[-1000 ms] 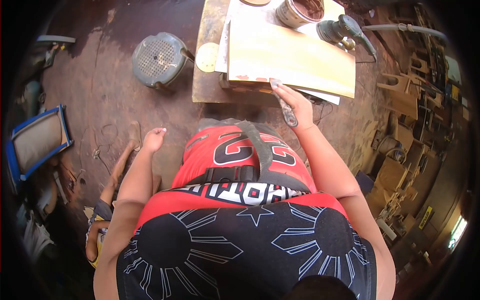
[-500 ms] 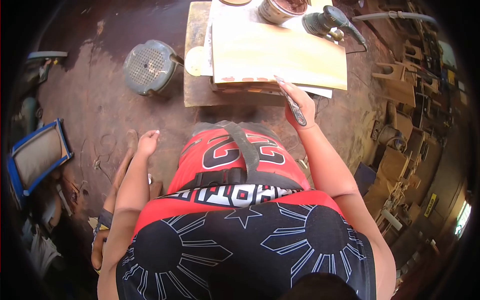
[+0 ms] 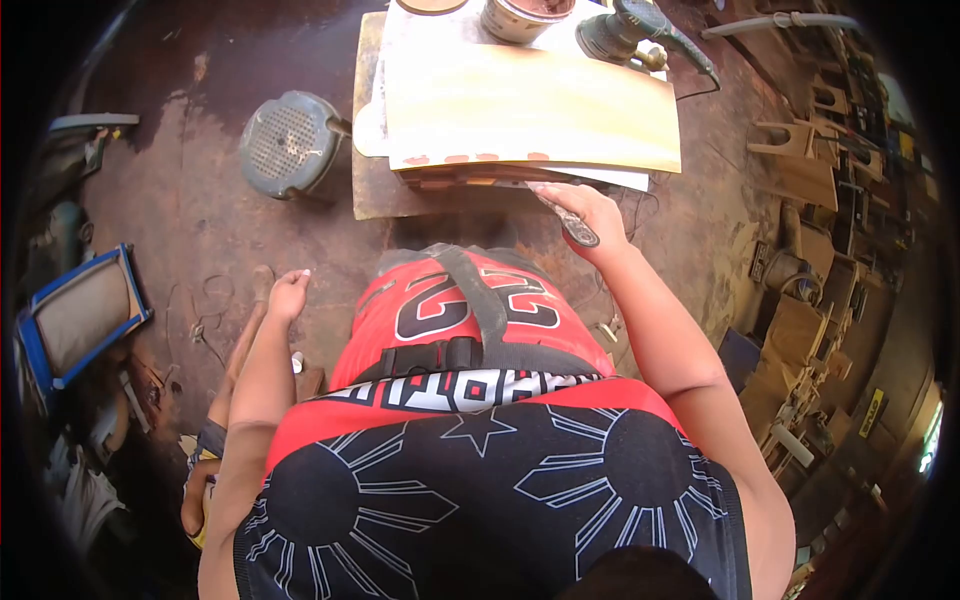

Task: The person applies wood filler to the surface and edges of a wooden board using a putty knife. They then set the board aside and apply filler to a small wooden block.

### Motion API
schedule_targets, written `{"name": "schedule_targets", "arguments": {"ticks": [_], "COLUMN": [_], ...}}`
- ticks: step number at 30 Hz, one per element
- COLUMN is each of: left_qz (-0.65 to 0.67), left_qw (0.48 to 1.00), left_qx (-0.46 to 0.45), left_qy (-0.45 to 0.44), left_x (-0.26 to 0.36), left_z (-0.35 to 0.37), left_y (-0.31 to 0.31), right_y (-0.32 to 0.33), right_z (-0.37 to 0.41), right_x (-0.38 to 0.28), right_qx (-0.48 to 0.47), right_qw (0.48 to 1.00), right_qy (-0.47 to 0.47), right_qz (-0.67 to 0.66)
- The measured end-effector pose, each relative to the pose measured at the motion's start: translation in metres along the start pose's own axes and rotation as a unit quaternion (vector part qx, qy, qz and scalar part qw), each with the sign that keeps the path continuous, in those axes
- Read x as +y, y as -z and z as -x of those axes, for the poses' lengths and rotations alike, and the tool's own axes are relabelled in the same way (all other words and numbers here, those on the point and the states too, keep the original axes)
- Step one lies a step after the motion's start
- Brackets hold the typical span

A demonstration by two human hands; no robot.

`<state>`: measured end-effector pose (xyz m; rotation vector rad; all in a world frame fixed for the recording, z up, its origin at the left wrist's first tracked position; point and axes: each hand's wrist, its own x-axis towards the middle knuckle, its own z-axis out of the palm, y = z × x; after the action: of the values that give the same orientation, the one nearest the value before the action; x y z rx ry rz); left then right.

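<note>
My right hand (image 3: 598, 210) is closed round a putty knife (image 3: 578, 228), whose dark, stained handle points back toward me. The knife's tip is by the front edge of a pale flat board (image 3: 540, 105). Several reddish-brown putty smears (image 3: 487, 157) run along that edge. Under the board is a stack of sheets, partly hidden. My left hand (image 3: 289, 294) hangs at my left side, away from the table, with its fingers curled and nothing visible in them.
Behind the board stand a tub of brown putty (image 3: 515, 25) and a power sander (image 3: 615, 38) with a cord. They share a worn table (image 3: 370, 190). A grey stool (image 3: 290, 145) is to its left. Another person's leg (image 3: 232, 375) shows at lower left. Wood pieces (image 3: 795, 325) crowd the right.
My right hand has drawn the putty knife down from the board's top to its front edge. Another putty smear shows where the knife was. The view has shifted slightly right.
</note>
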<state>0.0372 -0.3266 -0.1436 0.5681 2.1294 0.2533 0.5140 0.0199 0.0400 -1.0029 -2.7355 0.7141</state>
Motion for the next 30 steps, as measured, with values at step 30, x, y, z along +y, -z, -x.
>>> {"name": "schedule_targets", "arguments": {"ticks": [30], "left_qz": [0.009], "left_qw": [0.994], "left_qx": [0.018], "left_qy": [0.110], "left_x": [0.068], "left_z": [0.204], "left_y": [-0.180], "right_y": [0.017], "right_z": [0.005], "right_x": [0.115], "right_qx": [0.038], "right_qw": [0.982], "right_qy": [0.181], "right_qz": [-0.027]}}
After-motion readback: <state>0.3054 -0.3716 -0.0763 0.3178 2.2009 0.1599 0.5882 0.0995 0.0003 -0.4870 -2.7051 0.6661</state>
